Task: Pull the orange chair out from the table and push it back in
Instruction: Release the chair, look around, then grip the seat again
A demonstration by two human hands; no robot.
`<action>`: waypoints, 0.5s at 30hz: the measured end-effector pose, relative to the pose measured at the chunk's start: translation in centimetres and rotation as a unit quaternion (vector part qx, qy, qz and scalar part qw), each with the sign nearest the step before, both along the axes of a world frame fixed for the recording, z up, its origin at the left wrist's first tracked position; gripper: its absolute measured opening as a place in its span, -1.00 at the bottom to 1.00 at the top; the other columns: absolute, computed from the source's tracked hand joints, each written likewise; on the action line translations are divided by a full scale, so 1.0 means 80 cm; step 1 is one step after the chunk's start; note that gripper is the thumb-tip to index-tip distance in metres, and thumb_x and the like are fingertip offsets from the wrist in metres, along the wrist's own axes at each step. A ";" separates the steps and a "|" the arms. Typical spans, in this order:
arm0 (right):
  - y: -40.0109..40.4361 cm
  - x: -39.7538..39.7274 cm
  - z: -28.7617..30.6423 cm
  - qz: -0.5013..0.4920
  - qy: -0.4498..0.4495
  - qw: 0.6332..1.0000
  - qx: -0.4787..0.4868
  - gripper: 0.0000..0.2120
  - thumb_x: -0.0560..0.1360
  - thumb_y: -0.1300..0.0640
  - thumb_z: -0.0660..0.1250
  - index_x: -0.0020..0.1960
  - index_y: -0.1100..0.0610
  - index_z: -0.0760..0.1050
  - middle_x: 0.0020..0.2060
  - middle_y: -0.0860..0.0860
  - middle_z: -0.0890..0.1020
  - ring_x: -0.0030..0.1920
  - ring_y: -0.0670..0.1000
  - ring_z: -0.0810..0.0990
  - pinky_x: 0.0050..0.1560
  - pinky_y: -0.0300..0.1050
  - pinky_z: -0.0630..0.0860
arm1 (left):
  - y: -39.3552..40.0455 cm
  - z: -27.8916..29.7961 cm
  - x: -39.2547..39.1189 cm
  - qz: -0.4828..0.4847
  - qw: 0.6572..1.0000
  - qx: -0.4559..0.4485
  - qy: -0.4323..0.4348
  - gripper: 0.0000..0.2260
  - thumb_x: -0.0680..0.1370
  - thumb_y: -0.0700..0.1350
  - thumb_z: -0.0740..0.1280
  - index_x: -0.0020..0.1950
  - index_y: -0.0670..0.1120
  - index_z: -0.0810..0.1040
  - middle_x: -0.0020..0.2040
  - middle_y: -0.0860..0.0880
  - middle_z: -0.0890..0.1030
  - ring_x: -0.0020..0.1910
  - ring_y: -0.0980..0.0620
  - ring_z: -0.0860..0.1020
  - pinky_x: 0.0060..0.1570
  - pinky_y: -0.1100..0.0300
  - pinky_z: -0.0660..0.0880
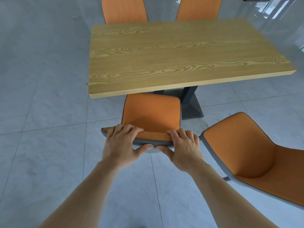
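Observation:
An orange chair [151,112] with a grey back shell stands at the near edge of the wooden table [172,53], its seat front just under the tabletop. Both of my hands grip the top of its backrest. My left hand [121,143] holds the left part, fingers over the orange front, thumb on the grey back. My right hand [184,145] holds the right part the same way. The two thumbs nearly touch at the middle of the backrest. The chair's legs are hidden.
A second orange chair [256,155] stands pulled out at the right, close to my right forearm. Two more orange chairs [123,10] stand at the table's far side. The dark table base [190,104] sits right of the held chair. Grey tiled floor lies all around.

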State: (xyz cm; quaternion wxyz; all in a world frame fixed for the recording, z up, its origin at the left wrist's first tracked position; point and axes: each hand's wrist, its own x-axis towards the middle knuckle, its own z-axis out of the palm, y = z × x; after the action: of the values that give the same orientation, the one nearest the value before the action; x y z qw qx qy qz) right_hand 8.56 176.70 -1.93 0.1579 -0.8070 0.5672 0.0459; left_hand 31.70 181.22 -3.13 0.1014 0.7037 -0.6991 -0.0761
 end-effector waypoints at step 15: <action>0.030 -0.057 0.046 0.017 -0.013 1.000 -0.014 -0.11 0.47 -0.59 -0.08 0.63 -0.09 0.07 0.61 0.03 0.18 0.61 0.14 0.09 0.60 0.28 0.00 | 0.018 0.059 -0.044 -0.014 1.000 0.021 0.008 -0.21 0.48 0.54 0.01 0.57 0.12 0.28 0.47 0.09 0.38 0.49 0.00 0.29 0.58 -0.11 0.08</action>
State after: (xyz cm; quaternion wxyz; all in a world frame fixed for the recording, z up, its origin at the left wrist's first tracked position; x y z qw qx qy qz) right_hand 4.03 179.11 1.78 0.1529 -0.8190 0.5522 0.0301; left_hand 28.19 182.67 1.56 0.0910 0.6952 -0.7063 -0.0977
